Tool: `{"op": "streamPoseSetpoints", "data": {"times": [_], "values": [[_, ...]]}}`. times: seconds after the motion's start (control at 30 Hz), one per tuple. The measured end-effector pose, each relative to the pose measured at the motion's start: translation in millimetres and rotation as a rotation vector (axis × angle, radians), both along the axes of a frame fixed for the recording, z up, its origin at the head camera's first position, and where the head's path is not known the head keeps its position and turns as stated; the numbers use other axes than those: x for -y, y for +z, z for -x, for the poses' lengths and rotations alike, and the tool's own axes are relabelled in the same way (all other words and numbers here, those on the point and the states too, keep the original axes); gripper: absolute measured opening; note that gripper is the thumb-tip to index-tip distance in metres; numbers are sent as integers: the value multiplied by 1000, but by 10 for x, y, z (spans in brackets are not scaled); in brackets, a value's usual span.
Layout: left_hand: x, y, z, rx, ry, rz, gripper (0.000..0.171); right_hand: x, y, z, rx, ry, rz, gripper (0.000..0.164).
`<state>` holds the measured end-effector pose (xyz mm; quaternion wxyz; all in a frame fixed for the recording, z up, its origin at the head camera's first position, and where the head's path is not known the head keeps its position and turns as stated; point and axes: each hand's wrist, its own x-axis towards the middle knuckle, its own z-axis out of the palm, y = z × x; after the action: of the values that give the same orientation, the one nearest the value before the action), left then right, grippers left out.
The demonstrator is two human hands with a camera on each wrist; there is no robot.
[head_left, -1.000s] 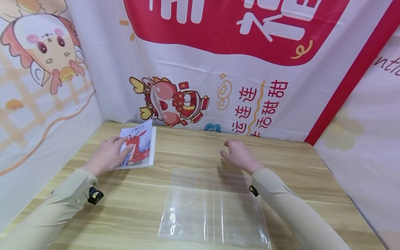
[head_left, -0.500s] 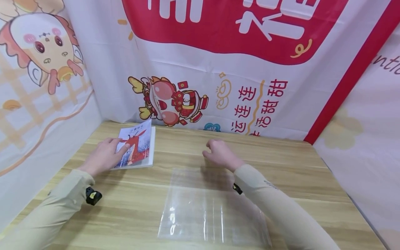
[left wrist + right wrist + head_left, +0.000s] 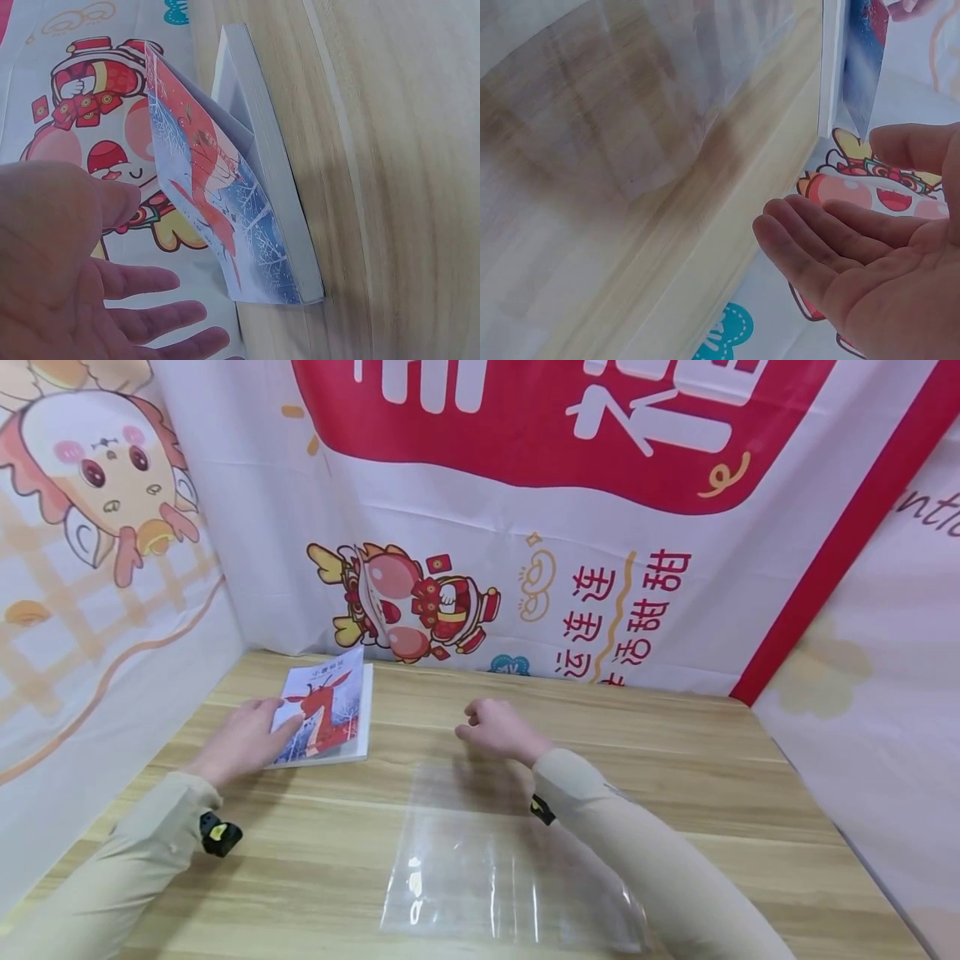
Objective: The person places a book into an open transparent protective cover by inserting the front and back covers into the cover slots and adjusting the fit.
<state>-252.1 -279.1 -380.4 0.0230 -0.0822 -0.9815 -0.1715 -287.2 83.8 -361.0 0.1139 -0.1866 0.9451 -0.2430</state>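
Note:
A paperback book [image 3: 330,714] with a red deer on its blue cover lies at the table's back left. Its front cover [image 3: 202,172] stands partly raised off the page block [image 3: 270,157]. My left hand [image 3: 243,739] is at the book's left edge, its fingers [image 3: 161,319] loosely spread and holding nothing in the left wrist view. A clear plastic sheet [image 3: 465,877] lies flat in front, with creases and glare. My right hand [image 3: 504,727] hovers past the sheet's far edge, right of the book, its fingers [image 3: 840,232] relaxed and the palm bare.
The wood-grain table [image 3: 315,877] meets a printed cloth backdrop [image 3: 465,510] at its back edge. Cloth walls also stand at the left [image 3: 135,610] and right [image 3: 862,710]. Black wrist cameras are strapped over both sleeves.
My right hand has moved left across the table toward the book. My left hand has drawn back slightly, leaving more of the deer cover in sight. The plastic sheet has stayed in place.

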Motion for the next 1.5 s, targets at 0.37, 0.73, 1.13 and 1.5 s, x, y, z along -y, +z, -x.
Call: {"op": "streamPoseSetpoints", "data": {"times": [0.37, 0.73, 1.13, 1.5], "values": [[57, -40, 1, 18, 4, -17, 71, 156, 5, -13, 211, -38, 231, 36], [95, -45, 30, 34, 18, -55, 70, 314, 35, -41, 429, -53, 427, 36], [210, 95, 101, 149, 70, -123, 80, 461, 65, -23, 648, -161, 587, 54], [267, 100, 124, 220, 96, -136, 85, 543, 21, 4, 744, -233, 720, 61]]}}
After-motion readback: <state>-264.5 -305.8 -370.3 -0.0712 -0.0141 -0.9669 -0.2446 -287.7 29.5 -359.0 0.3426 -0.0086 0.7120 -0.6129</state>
